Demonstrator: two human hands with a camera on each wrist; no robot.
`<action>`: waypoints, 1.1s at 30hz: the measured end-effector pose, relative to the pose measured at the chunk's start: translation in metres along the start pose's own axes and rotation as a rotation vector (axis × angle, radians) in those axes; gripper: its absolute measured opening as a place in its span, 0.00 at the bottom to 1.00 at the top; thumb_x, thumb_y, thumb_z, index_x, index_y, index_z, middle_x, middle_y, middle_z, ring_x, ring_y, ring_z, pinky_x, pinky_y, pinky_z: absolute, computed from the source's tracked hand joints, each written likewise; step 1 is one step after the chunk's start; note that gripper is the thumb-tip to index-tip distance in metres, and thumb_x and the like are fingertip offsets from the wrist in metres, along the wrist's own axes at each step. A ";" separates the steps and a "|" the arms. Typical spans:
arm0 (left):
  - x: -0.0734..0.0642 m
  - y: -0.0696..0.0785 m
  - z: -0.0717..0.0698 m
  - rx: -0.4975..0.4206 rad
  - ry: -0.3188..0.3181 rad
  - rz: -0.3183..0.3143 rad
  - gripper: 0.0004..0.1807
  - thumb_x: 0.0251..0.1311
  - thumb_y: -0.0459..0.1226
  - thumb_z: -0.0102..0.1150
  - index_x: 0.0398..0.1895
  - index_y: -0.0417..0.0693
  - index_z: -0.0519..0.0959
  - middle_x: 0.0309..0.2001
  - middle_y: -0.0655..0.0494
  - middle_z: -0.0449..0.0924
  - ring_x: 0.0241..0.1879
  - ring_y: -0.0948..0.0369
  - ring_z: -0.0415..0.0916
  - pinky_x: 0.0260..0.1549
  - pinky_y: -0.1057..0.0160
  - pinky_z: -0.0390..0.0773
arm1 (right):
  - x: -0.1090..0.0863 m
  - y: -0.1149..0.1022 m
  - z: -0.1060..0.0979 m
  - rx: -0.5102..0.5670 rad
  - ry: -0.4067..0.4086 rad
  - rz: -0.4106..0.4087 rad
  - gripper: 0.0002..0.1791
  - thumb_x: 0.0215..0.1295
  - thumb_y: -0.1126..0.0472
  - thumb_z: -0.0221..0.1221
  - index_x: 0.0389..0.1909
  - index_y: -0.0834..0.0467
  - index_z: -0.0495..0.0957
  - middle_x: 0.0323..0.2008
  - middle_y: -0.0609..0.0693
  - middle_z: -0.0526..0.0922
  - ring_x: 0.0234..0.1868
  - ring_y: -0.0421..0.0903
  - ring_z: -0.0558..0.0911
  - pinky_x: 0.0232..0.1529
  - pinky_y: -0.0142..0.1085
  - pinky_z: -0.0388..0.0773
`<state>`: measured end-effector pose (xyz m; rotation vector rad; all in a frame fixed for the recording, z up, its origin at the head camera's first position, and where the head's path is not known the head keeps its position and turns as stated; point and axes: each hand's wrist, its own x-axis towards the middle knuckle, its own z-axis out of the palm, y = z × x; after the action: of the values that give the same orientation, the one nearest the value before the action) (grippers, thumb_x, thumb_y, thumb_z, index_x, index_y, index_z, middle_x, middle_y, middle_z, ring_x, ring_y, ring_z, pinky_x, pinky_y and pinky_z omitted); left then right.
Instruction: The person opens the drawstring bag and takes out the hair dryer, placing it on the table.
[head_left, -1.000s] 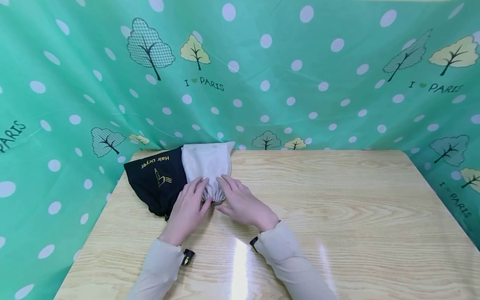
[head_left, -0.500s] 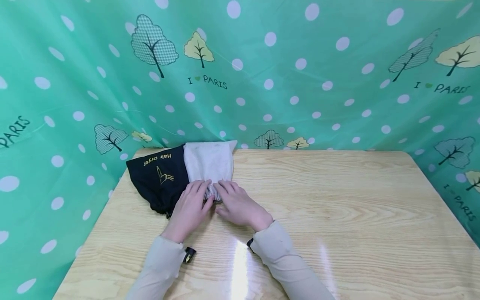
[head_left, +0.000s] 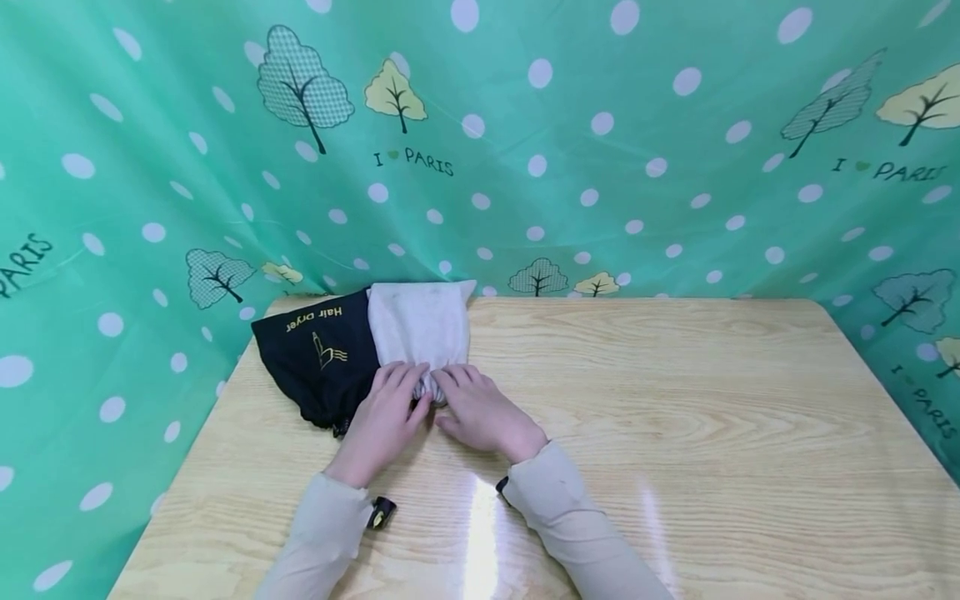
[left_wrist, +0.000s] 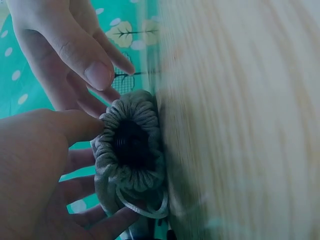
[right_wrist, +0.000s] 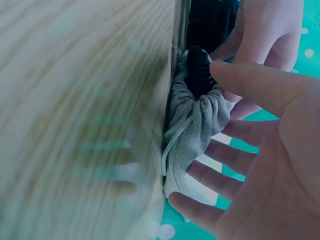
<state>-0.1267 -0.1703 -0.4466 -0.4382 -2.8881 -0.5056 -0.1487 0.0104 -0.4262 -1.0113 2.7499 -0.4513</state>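
A light grey drawstring bag [head_left: 420, 325] lies on the table with its gathered mouth towards me. My left hand [head_left: 384, 421] rests on the left side of that mouth, its thumb at the gathered rim [left_wrist: 107, 150] and its relaxed fingers along the cloth. From the right, my right hand [head_left: 483, 417] touches the bag, fingers nearly straight, thumb beside the mouth. Inside the opening shows a black, ridged thing [right_wrist: 198, 72], mostly hidden by the cloth. A pale cord [left_wrist: 142, 210] loops from the rim.
Left of the grey bag lies a black drawstring pouch [head_left: 322, 358] with gold "Hair Dryer" lettering, partly behind my left hand. A green dotted curtain [head_left: 570, 150] hangs along the back and sides of the wooden table [head_left: 675, 400].
Both hands have slid slightly nearer to the gathered mouth, and the right hand's fingers have come down over its edge. The two bags stay where they were.
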 end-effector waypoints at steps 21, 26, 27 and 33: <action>0.001 0.010 0.003 -0.016 0.025 0.062 0.23 0.70 0.43 0.55 0.64 0.44 0.74 0.57 0.46 0.77 0.62 0.48 0.66 0.59 0.46 0.74 | -0.007 0.006 -0.010 -0.021 0.018 0.027 0.31 0.72 0.51 0.57 0.69 0.60 0.64 0.59 0.55 0.73 0.61 0.52 0.70 0.65 0.46 0.70; 0.002 0.013 0.004 -0.030 0.028 0.079 0.22 0.70 0.43 0.56 0.64 0.45 0.74 0.56 0.45 0.77 0.62 0.47 0.66 0.60 0.46 0.73 | -0.008 0.009 -0.013 -0.019 0.009 0.042 0.28 0.72 0.51 0.57 0.66 0.60 0.66 0.58 0.55 0.73 0.60 0.52 0.70 0.63 0.46 0.71; 0.002 0.014 0.004 -0.033 0.028 0.081 0.22 0.70 0.43 0.56 0.64 0.45 0.74 0.56 0.45 0.77 0.62 0.47 0.66 0.60 0.46 0.72 | -0.009 0.009 -0.014 -0.016 0.010 0.042 0.27 0.72 0.51 0.57 0.65 0.60 0.67 0.57 0.55 0.74 0.59 0.52 0.70 0.62 0.46 0.72; 0.002 0.014 0.003 -0.058 0.028 0.042 0.23 0.69 0.45 0.57 0.64 0.46 0.74 0.59 0.46 0.76 0.62 0.47 0.67 0.61 0.44 0.69 | -0.012 0.013 -0.018 0.040 0.050 0.010 0.24 0.72 0.52 0.57 0.62 0.62 0.70 0.55 0.55 0.74 0.55 0.51 0.70 0.58 0.45 0.73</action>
<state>-0.1240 -0.1561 -0.4444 -0.4959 -2.8370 -0.5846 -0.1524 0.0318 -0.4126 -0.9894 2.7768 -0.5345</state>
